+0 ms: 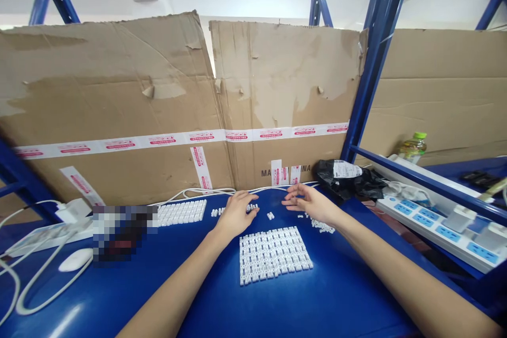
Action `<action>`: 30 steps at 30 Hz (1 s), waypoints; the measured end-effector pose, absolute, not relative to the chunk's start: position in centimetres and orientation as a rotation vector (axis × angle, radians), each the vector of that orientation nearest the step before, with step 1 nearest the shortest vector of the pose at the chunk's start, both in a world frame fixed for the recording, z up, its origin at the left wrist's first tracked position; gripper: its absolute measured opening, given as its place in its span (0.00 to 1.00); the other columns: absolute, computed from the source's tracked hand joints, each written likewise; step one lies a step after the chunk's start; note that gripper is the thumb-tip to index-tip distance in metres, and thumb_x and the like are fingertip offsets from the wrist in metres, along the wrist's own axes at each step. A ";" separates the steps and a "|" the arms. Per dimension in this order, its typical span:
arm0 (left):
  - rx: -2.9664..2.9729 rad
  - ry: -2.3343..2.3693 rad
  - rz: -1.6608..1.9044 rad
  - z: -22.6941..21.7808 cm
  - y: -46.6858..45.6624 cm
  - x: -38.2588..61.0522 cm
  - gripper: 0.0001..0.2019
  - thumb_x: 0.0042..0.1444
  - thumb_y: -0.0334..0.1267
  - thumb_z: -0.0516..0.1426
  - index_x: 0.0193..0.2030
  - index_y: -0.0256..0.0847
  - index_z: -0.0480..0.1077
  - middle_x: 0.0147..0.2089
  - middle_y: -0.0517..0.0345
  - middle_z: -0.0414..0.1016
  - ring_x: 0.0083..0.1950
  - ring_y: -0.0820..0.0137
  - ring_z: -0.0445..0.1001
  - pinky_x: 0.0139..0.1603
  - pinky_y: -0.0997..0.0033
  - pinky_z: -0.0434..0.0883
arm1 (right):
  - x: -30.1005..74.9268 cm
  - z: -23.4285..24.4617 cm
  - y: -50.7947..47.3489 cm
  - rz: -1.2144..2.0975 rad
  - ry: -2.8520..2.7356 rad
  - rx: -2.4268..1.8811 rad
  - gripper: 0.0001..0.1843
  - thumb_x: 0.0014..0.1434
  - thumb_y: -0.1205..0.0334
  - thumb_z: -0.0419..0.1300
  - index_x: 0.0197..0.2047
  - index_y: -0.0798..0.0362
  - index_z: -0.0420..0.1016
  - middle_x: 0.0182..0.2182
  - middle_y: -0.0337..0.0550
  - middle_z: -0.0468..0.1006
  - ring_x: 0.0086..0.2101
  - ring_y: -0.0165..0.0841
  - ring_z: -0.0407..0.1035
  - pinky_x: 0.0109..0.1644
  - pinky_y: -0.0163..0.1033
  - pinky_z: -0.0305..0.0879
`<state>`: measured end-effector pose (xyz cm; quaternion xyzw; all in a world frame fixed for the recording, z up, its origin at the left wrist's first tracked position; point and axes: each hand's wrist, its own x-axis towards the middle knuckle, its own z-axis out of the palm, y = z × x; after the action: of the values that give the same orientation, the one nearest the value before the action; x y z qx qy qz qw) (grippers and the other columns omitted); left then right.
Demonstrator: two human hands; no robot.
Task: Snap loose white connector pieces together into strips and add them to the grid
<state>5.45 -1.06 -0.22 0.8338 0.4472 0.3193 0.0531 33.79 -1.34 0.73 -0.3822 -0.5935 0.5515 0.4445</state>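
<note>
My left hand (236, 215) reaches over a short row of small white plastic pieces (216, 212), its palm down and its thumb apart from the fingers. Some of that row shows beyond its fingers, and part is hidden under them. My right hand (311, 202) hovers with loosely spread fingers above a small heap of tiny white parts (322, 226); nothing shows in it. Between the hands lies a small white pair of pieces (270, 216). Closer to me is a neat block of white pieces with dark slots (273, 254), set out in rows.
Another white block of pieces (182, 213) stands at the left back. A white mouse (76, 260), cables and a blurred patch are on the left. A black plastic bag (343, 182) and a power strip (439, 229) sit right. Cardboard (119, 105) walls the back.
</note>
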 end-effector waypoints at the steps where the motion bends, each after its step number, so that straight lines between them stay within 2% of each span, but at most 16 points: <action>1: 2.554 1.331 0.950 0.0 -1.4 5.7 0.13 0.63 0.35 0.63 0.54 0.43 0.78 0.56 0.51 0.83 0.66 0.52 0.71 0.67 0.46 0.66 | 34.0 0.8 -1.1 1.361 -1.472 -0.980 0.13 0.58 0.66 0.70 0.45 0.51 0.74 0.41 0.48 0.83 0.45 0.43 0.82 0.52 0.51 0.81; 5: 2.636 1.162 0.807 0.7 -2.5 6.9 0.11 0.65 0.41 0.63 0.52 0.47 0.81 0.55 0.56 0.84 0.71 0.50 0.64 0.70 0.42 0.61 | 35.0 0.9 -0.4 1.261 -1.590 -1.105 0.08 0.55 0.60 0.72 0.37 0.52 0.80 0.36 0.50 0.86 0.40 0.44 0.83 0.47 0.51 0.82; 7: 2.651 1.130 0.746 0.5 -2.7 7.5 0.09 0.64 0.40 0.64 0.49 0.48 0.82 0.52 0.58 0.86 0.71 0.49 0.65 0.70 0.41 0.61 | 35.7 1.1 -0.3 1.120 -1.742 -1.154 0.05 0.56 0.61 0.71 0.36 0.52 0.84 0.36 0.48 0.87 0.38 0.43 0.83 0.47 0.50 0.81; 10: 2.642 1.165 0.737 0.3 -2.7 7.8 0.08 0.63 0.34 0.65 0.46 0.48 0.83 0.49 0.59 0.87 0.68 0.51 0.69 0.68 0.41 0.63 | 36.7 1.8 -0.4 0.806 -2.141 -1.132 0.05 0.58 0.64 0.68 0.37 0.49 0.86 0.37 0.44 0.88 0.37 0.42 0.82 0.47 0.48 0.79; 13: 2.600 1.187 0.862 0.4 -3.0 7.9 0.10 0.61 0.32 0.65 0.48 0.45 0.81 0.50 0.56 0.86 0.61 0.53 0.76 0.65 0.43 0.68 | 37.1 2.4 -0.9 0.526 -2.448 -0.994 0.08 0.58 0.69 0.65 0.35 0.49 0.87 0.39 0.42 0.87 0.38 0.39 0.81 0.48 0.43 0.75; 20: 2.310 1.191 1.144 1.6 -5.1 8.1 0.16 0.63 0.35 0.62 0.58 0.44 0.76 0.51 0.55 0.85 0.52 0.61 0.83 0.59 0.53 0.78 | 35.9 1.9 -1.7 0.327 -2.624 -0.943 0.16 0.58 0.77 0.60 0.40 0.51 0.86 0.39 0.45 0.86 0.38 0.37 0.80 0.48 0.40 0.74; 24: 2.111 1.162 1.194 1.9 -6.0 8.1 0.20 0.62 0.34 0.61 0.61 0.44 0.72 0.50 0.54 0.84 0.44 0.65 0.85 0.50 0.59 0.83 | 35.3 1.9 -2.0 0.403 -2.532 -0.917 0.16 0.59 0.76 0.60 0.41 0.50 0.86 0.40 0.44 0.86 0.39 0.38 0.79 0.50 0.42 0.74; 28: 1.970 1.127 1.224 1.7 -6.6 8.1 0.20 0.61 0.33 0.61 0.61 0.43 0.71 0.50 0.53 0.83 0.43 0.66 0.84 0.49 0.60 0.84 | 33.8 1.7 -2.4 0.871 -2.017 -0.861 0.05 0.62 0.64 0.67 0.41 0.48 0.85 0.41 0.42 0.86 0.42 0.38 0.80 0.52 0.45 0.75; 30: 1.897 1.117 1.222 1.5 -6.9 8.2 0.19 0.61 0.33 0.62 0.59 0.44 0.72 0.50 0.52 0.83 0.44 0.66 0.85 0.48 0.60 0.84 | 32.6 1.5 -2.8 1.127 -1.699 -0.828 0.08 0.58 0.59 0.73 0.41 0.48 0.85 0.41 0.43 0.86 0.42 0.37 0.80 0.53 0.46 0.76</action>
<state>8.24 -6.91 1.55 0.7171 0.4223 0.4618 0.3070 32.56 -2.81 1.48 -0.3352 -0.6883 0.4566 0.4532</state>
